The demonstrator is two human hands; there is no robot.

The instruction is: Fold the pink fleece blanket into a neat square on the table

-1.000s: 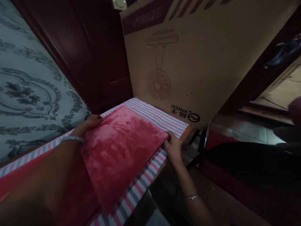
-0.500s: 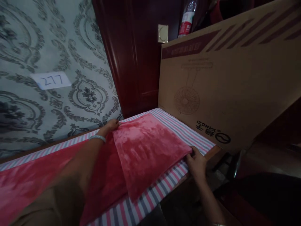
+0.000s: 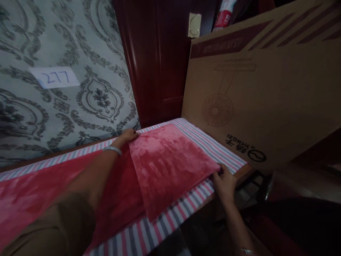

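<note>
- Nearest to the person, a striped cloth [image 3: 157, 233] of pink, white and grey bands covered the bench, its near edge hanging toward the dark floor.
- On top of that cloth lay a pink plush blanket [image 3: 170, 167], with one folded layer turned over a longer stretch of the same fabric running off to the left.
- The right hand [image 3: 225, 181] sat at the blanket's near right corner, fingers curled shut and pinching that corner, right by the edge of the bench.
- A thin bracelet [image 3: 245, 251] showed on the right wrist, low at the frame's bottom.
- The left forearm reached across the blanket from the near left, a pale bangle [image 3: 112, 150] round the wrist.
- The left hand [image 3: 128, 135] rested at the blanket's far left corner, fingers closed on the fabric edge there.
- Just beyond the blanket on the right, a big cardboard box [image 3: 266, 92] stood on the striped cloth, printed with a fan drawing and a logo upside down.
- Behind it, dark red wooden panelling [image 3: 154, 60] rose up the middle.
- On the far left, patterned wallpaper carried a paper label [image 3: 54, 77] reading 277.
</note>
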